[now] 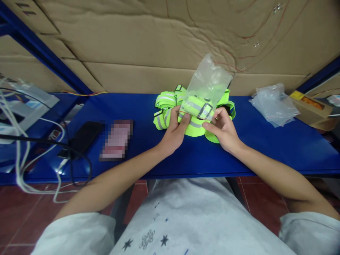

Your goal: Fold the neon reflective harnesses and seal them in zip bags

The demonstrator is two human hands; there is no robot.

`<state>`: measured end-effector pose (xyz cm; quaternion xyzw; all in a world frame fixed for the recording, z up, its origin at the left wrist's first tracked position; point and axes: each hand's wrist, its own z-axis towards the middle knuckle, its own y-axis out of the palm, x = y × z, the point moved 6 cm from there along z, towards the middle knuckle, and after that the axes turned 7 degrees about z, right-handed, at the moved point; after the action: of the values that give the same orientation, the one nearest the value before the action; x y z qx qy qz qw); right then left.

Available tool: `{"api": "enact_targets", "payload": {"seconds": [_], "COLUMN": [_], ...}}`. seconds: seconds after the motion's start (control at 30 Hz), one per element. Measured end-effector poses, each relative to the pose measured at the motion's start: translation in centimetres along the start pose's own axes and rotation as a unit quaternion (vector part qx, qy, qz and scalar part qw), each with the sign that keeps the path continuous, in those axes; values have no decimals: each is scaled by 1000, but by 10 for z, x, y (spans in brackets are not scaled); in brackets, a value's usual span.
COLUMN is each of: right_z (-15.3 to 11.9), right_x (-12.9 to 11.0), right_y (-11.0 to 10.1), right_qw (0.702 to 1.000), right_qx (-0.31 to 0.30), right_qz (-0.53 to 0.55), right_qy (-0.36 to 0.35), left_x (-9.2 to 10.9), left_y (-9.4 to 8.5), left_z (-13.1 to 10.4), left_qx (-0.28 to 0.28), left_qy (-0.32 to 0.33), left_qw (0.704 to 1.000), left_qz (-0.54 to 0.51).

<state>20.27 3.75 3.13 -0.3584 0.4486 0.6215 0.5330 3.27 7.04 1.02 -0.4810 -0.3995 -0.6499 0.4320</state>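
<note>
A clear plastic zip bag (pixel 209 76) is held up above the blue shelf, its red-lined edge turned toward me. A rolled neon-yellow reflective strap with a grey stripe and black buckle (pixel 205 110) shows through the lower part of the bag. My left hand (pixel 175 132) pinches the left end of that edge between thumb and fingers. At the right end, my right hand (pixel 225 132) is closed on the bag's edge, fingers curled. Behind and below lie several more rolled neon-yellow reflective straps (pixel 166 101), partly covered by the bag and hands.
A stack of clear bags (pixel 275 106) lies at the right, beside an open cardboard box (pixel 310 109). On the left are a pixelated phone (pixel 117 140), a black phone (pixel 83 138) and tangled white cables (pixel 22 156). Cardboard (pixel 138 42) lines the back of the blue shelf (pixel 278 152).
</note>
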Motion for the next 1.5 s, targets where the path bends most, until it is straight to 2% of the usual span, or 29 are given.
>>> {"api": "enact_targets", "payload": {"seconds": [0.1,0.23,0.33,0.5,0.6,0.73,0.87,0.97,1.17,1.27,1.4,1.5], "right_z": [3,10,12,4,-2,-5,-1,5,9,7,7,8], "right_x": [6,5,1,-13,-17,-13,-9,-3,2,1,10,20], "right_y": [-7,-18,-20,-14,-8,-3,-9,-15,-16,-13,-21,-24], "right_qw": [999,998,997,974,958,953,960,979,993,989,986,986], "right_qx": [36,55,57,46,6,-41,-8,2,-10,-1,62,69], "right_qz": [6,-14,-41,-189,-262,-285,-270,-205,-28,36,12,-14], "right_qy": [36,20,-20,-116,-119,-94,-68,-4,118,144,156,151], "left_x": [4,7,4,-3,-4,-1,-3,-7,-7,-1,3,1], "left_y": [5,11,9,4,3,2,3,4,8,8,10,10], "left_z": [0,-1,0,3,3,3,6,7,5,2,-3,-4], "left_qx": [-44,-94,-86,-50,-42,-46,-61,-70,-96,-98,-109,-97], "left_qy": [30,48,48,43,33,21,-2,-1,42,79,103,95], "left_qw": [999,994,995,998,999,999,998,998,994,991,986,987], "left_qz": [10,5,5,-8,-11,-9,-3,-1,9,34,76,83]}}
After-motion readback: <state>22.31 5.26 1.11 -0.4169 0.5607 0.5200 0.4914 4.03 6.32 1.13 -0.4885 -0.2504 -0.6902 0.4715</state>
